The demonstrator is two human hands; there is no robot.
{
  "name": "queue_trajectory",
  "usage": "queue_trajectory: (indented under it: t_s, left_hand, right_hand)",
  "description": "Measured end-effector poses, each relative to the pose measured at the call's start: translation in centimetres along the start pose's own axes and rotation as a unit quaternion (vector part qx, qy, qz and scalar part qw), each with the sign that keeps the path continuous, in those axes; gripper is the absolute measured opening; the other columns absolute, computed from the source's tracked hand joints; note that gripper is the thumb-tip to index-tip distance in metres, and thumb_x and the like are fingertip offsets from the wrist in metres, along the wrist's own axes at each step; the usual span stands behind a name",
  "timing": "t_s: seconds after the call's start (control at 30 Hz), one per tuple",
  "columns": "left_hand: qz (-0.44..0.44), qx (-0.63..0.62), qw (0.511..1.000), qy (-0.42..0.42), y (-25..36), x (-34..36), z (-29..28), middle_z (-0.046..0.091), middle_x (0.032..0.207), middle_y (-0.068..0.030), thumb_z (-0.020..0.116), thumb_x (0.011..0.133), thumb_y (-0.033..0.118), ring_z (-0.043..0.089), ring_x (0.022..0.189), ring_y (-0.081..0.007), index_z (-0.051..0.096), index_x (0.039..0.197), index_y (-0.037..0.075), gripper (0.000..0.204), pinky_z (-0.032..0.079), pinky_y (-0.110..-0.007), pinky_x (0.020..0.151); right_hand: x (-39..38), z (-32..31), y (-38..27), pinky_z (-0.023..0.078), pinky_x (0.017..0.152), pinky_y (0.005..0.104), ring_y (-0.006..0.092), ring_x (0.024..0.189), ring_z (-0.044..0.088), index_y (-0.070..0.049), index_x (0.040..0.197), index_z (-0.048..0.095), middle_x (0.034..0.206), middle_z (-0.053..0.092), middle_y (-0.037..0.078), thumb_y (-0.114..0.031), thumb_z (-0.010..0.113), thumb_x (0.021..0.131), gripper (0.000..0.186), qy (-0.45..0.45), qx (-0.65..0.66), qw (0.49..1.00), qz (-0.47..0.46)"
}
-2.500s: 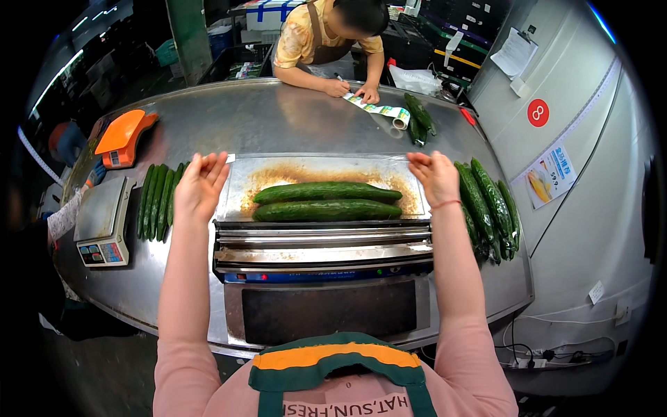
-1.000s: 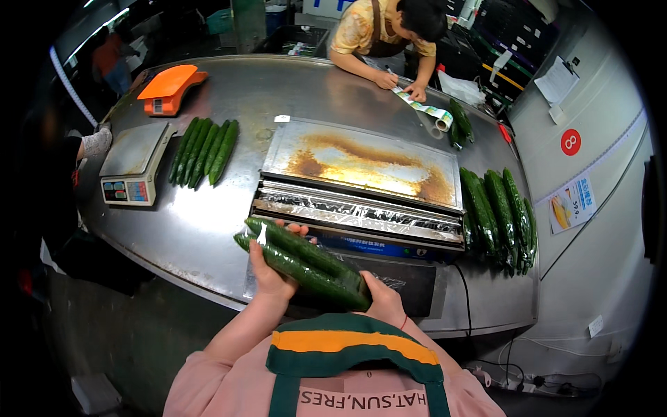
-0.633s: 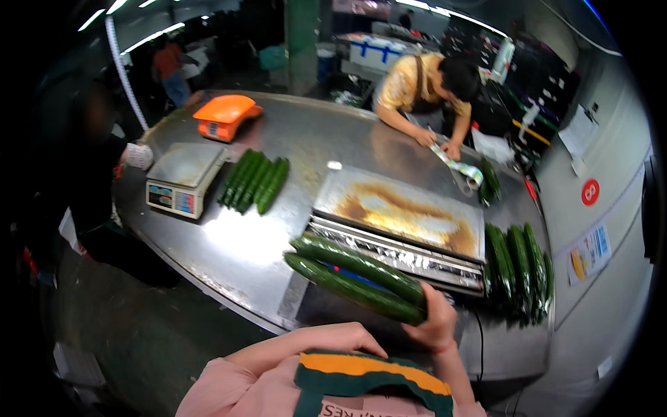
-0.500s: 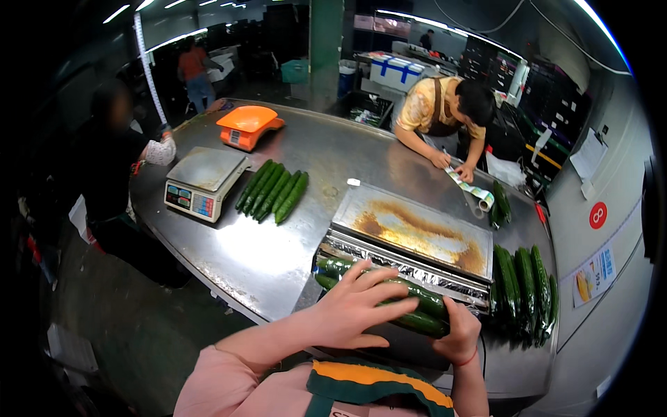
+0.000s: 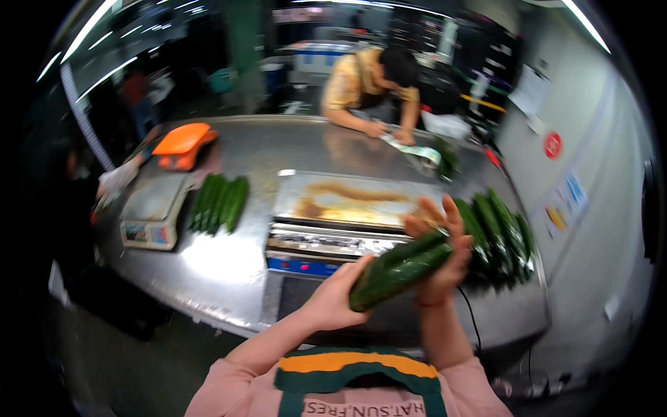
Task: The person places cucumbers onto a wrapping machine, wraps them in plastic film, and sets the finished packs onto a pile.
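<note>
A pair of dark green cucumbers (image 5: 399, 271), glossy with clear film, is held up at a slant over the front of the film wrapping machine (image 5: 326, 240). My left hand (image 5: 340, 295) is closed round their lower left end. At their upper right end, my right hand (image 5: 445, 257) rests its palm against them, with fingers stretched out and apart. Just right of that hand lies a row of several wrapped cucumbers (image 5: 497, 226). The machine has a rust-stained metal plate (image 5: 347, 194) behind its silvery film roller and a blue front panel.
On the steel table (image 5: 260, 153) stand a grey scale (image 5: 153, 208) and an orange scale (image 5: 182, 144) at left. Several cucumbers (image 5: 217, 203) lie beside them. A co-worker (image 5: 368, 83) across the table handles a label roll (image 5: 427, 156). Another person (image 5: 62, 187) stands at left.
The cucumbers have been lifted off the machine's front and tilted, right end up. My left hand has moved from on top to their left end; my right hand's fingers have opened out. The view has shifted.
</note>
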State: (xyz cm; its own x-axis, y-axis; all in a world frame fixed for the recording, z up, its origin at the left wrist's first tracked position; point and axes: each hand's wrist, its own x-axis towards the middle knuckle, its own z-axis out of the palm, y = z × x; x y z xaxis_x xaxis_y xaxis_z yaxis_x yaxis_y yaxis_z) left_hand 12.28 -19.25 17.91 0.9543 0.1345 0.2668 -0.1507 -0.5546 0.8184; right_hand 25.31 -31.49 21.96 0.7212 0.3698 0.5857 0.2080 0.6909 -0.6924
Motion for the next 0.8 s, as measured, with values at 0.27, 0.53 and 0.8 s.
queue_trajectory:
  t_s: [0.27,0.53,0.8]
  left_hand:
    - [-0.133,-0.577,0.804,-0.046,-2.9,0.3,-1.0,0.054,0.112,-0.0125,0.066,0.059,0.012,0.055,0.100,-0.0229,0.041,0.125,0.000,0.071,0.042,-0.033,0.087]
    - [-0.150,-0.446,0.879,-0.071,-2.8,1.7,-0.9,0.053,0.110,-0.0085,0.068,0.059,0.010,0.052,0.102,-0.0211,0.040,0.126,0.001,0.074,0.042,-0.032,0.085]
    - [0.173,0.441,0.880,0.025,2.5,5.6,-3.0,0.051,0.112,-0.0110,0.071,0.056,0.007,0.048,0.107,-0.0282,0.045,0.125,0.009,0.073,0.032,-0.042,0.097]
  right_hand:
    - [-4.9,-0.7,2.9,0.020,0.107,0.0382,0.0386,0.131,0.021,0.008,0.136,0.013,0.141,0.017,0.028,-0.020,0.047,0.087,0.066,-0.234,-0.355,0.904,-0.031]
    - [-1.5,-1.5,2.4,0.027,0.103,0.0435,0.0431,0.127,0.026,0.006,0.131,0.030,0.136,0.027,0.028,-0.034,0.058,0.081,0.070,-0.194,-0.448,0.854,-0.180]
    - [-0.4,-3.2,-2.7,0.039,0.091,0.0411,0.0316,0.109,0.048,-0.008,0.127,0.042,0.115,0.050,0.013,-0.029,0.073,0.062,0.075,-0.317,-0.714,0.622,-0.054]
